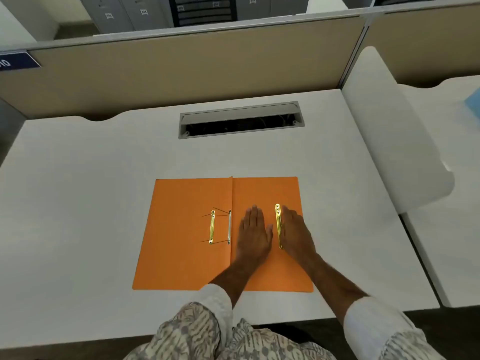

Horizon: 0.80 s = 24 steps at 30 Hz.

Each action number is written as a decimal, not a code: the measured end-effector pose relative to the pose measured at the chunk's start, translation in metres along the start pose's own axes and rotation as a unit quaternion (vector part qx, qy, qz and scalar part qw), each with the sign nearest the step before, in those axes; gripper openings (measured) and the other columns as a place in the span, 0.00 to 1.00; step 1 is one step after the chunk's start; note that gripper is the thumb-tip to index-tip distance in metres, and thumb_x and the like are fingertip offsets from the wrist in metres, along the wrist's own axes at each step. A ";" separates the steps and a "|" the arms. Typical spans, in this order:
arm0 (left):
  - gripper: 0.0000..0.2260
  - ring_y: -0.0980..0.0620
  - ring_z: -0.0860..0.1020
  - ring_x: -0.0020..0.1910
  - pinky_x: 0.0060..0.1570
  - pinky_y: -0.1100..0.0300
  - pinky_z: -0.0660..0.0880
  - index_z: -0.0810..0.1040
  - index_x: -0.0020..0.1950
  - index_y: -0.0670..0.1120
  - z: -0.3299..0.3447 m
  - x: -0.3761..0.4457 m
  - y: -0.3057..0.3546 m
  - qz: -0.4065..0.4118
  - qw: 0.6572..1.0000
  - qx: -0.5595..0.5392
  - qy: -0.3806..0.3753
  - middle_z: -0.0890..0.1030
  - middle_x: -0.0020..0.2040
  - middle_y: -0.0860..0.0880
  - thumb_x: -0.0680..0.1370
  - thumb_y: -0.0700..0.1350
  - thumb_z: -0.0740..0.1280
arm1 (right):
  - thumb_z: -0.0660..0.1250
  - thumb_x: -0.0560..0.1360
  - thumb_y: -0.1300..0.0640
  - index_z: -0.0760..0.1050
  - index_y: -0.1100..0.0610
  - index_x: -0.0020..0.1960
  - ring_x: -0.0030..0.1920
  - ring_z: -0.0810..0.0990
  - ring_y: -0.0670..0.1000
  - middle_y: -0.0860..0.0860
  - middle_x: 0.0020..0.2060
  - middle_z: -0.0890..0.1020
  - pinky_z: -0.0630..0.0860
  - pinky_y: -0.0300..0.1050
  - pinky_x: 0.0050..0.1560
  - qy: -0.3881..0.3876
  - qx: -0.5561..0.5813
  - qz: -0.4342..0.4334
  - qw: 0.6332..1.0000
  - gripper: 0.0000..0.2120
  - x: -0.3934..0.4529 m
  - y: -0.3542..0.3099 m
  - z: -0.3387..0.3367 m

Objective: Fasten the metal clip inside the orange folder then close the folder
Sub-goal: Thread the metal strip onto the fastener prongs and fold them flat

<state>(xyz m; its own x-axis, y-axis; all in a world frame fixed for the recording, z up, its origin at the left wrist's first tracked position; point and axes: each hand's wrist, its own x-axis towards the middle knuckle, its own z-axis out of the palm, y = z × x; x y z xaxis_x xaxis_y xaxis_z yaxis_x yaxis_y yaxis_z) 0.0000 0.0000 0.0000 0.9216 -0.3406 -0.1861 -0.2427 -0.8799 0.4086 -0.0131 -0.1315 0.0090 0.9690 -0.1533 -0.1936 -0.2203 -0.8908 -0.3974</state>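
Note:
An orange folder (181, 245) lies open and flat on the white desk. Near its centre fold sits a metal fastener: a gold bar (212, 227) and a silver strip (229, 227), with thin prongs sticking out. A loose gold clip bar (278, 226) lies on the right flap. My left hand (254, 233) rests flat on the right flap, just left of that bar. My right hand (296, 231) lies flat beside the bar on its right. Neither hand holds anything.
The white desk (91, 203) has a cable slot (241, 120) with an open lid behind the folder. A beige partition wall (181, 68) stands at the back. A white divider (389, 131) rises on the right, with another desk beyond it.

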 end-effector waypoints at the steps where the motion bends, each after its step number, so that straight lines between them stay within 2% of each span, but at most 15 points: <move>1: 0.25 0.41 0.58 0.79 0.77 0.47 0.57 0.58 0.78 0.39 0.001 -0.001 0.000 -0.003 1.000 -0.013 0.007 0.61 0.79 0.39 0.85 0.51 0.51 | 0.64 0.79 0.59 0.62 0.60 0.74 0.64 0.74 0.59 0.59 0.66 0.74 0.76 0.51 0.59 0.012 0.038 0.017 0.999 0.25 0.000 -0.001 0.001; 4: 0.18 0.41 0.72 0.66 0.64 0.48 0.71 0.70 0.70 0.40 -0.001 -0.005 0.004 -0.016 0.998 -0.038 0.045 0.73 0.68 0.41 0.83 0.46 0.57 | 0.60 0.80 0.62 0.70 0.61 0.68 0.61 0.76 0.58 0.58 0.62 0.76 0.76 0.48 0.57 0.033 0.158 0.089 0.983 0.17 -0.001 -0.004 0.001; 6: 0.15 0.43 0.74 0.61 0.58 0.50 0.72 0.73 0.68 0.41 -0.001 -0.003 0.005 -0.039 0.995 -0.077 0.059 0.75 0.64 0.42 0.82 0.43 0.58 | 0.58 0.81 0.64 0.73 0.61 0.63 0.57 0.78 0.57 0.58 0.57 0.79 0.75 0.45 0.53 0.035 0.216 0.132 0.967 0.13 0.001 -0.005 0.002; 9: 0.16 0.44 0.73 0.63 0.62 0.52 0.72 0.73 0.70 0.40 -0.002 0.001 0.009 -0.096 0.978 -0.173 0.063 0.76 0.65 0.42 0.82 0.39 0.57 | 0.57 0.81 0.64 0.74 0.62 0.65 0.57 0.78 0.56 0.56 0.58 0.81 0.76 0.48 0.57 0.030 0.271 0.176 0.946 0.14 0.001 -0.007 0.000; 12: 0.16 0.47 0.76 0.64 0.64 0.57 0.72 0.74 0.70 0.41 -0.004 0.001 0.020 -0.167 0.942 -0.281 0.074 0.79 0.65 0.44 0.84 0.39 0.56 | 0.57 0.80 0.63 0.75 0.62 0.64 0.57 0.79 0.56 0.56 0.58 0.81 0.75 0.46 0.58 0.030 0.320 0.210 0.923 0.15 0.001 -0.004 0.001; 14: 0.15 0.49 0.78 0.62 0.62 0.60 0.72 0.75 0.69 0.42 -0.004 0.002 0.027 -0.197 0.922 -0.323 0.079 0.81 0.63 0.44 0.84 0.40 0.56 | 0.57 0.80 0.62 0.75 0.61 0.63 0.57 0.80 0.57 0.57 0.58 0.82 0.76 0.53 0.62 0.033 0.368 0.233 0.900 0.15 0.001 -0.001 0.002; 16: 0.15 0.49 0.79 0.61 0.64 0.57 0.75 0.76 0.68 0.42 -0.004 0.003 0.032 -0.220 0.905 -0.356 0.076 0.81 0.63 0.44 0.85 0.42 0.56 | 0.56 0.81 0.61 0.75 0.61 0.63 0.55 0.81 0.57 0.58 0.57 0.82 0.77 0.55 0.60 0.037 0.395 0.244 0.885 0.15 0.001 0.000 0.002; 20: 0.14 0.47 0.81 0.58 0.62 0.51 0.77 0.79 0.65 0.41 -0.001 0.009 0.041 -0.266 0.868 -0.415 0.067 0.83 0.60 0.44 0.84 0.42 0.59 | 0.56 0.81 0.61 0.76 0.62 0.63 0.53 0.82 0.57 0.58 0.56 0.83 0.78 0.54 0.59 0.046 0.393 0.241 0.886 0.15 0.002 0.000 0.004; 24: 0.12 0.47 0.82 0.54 0.59 0.49 0.79 0.81 0.60 0.41 0.001 0.013 0.048 -0.314 0.827 -0.464 0.058 0.84 0.56 0.43 0.82 0.40 0.60 | 0.55 0.82 0.60 0.76 0.62 0.63 0.55 0.81 0.58 0.58 0.56 0.83 0.76 0.58 0.61 0.045 0.375 0.233 0.896 0.15 0.001 -0.002 0.005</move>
<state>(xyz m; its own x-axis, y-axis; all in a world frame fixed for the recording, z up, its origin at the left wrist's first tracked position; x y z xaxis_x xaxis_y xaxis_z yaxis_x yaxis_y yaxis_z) 0.0002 -0.0467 0.0161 0.8138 0.1674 -0.5566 0.5811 -0.2211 0.7832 -0.0121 -0.1273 0.0049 0.7500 -0.4982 -0.4352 -0.5832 -0.1874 -0.7905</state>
